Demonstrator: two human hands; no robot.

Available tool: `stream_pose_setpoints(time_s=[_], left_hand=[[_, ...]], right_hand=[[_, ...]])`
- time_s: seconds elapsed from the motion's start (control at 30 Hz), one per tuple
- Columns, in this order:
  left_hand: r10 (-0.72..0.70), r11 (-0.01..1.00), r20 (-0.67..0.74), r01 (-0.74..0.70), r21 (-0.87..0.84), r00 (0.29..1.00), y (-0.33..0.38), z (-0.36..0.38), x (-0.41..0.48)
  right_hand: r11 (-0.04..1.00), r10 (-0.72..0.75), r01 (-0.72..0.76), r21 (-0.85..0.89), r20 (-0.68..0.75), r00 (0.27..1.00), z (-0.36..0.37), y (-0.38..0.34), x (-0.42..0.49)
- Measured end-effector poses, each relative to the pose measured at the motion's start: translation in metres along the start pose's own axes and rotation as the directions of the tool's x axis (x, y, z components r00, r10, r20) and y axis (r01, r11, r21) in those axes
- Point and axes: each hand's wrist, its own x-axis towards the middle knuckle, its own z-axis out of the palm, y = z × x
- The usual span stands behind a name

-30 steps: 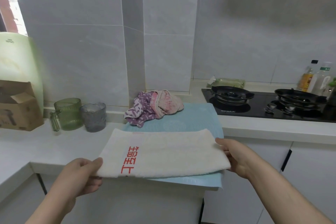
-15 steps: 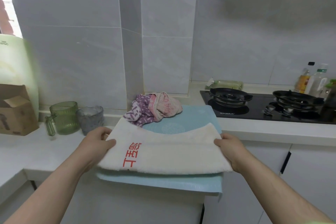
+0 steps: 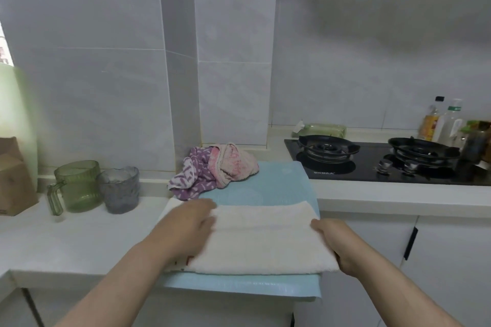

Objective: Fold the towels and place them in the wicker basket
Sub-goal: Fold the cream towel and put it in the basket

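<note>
Both bare forearms reach forward. Left hand [image 3: 186, 231], blurred, lies palm-down with fingers extended on the white terry towel [image 3: 260, 241]. Right hand [image 3: 333, 244] grips its right edge, thumb on top.

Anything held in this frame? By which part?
The white towel: the right hand grips its right end. The left hand lies on its left part, blurred; whether it grips cannot be told.

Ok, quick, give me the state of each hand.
Left hand: open, lying flat on the white towel, though blurred.
Right hand: gripping the white towel's right end.
</note>
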Motion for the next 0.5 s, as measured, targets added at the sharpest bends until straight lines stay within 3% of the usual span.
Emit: stream_pose_setpoints(time_s=[0.07,0.17,0.37,0.5], left_hand=[[0.09,0.995,0.173,-0.081,-0.059,0.981,0.025,0.011,0.013],[0.089,0.996,0.346,-0.089,-0.016,0.934,0.043,0.029,0.024],[0.07,0.996,0.361,-0.086,0.028,0.93,0.06,0.051,0.034],[0.021,0.995,0.382,-0.058,0.085,0.924,0.06,0.06,0.037]], right_hand=[[1.0,-0.006,0.006,0.005,0.009,1.0,0.002,0.001,-0.002],[0.993,-0.031,0.033,0.116,-0.018,0.999,-0.002,0.001,-0.001],[0.957,-0.049,0.071,0.28,-0.087,0.995,-0.022,-0.009,0.004],[0.928,0.021,-0.02,0.373,0.004,1.0,-0.019,-0.009,-0.001]])
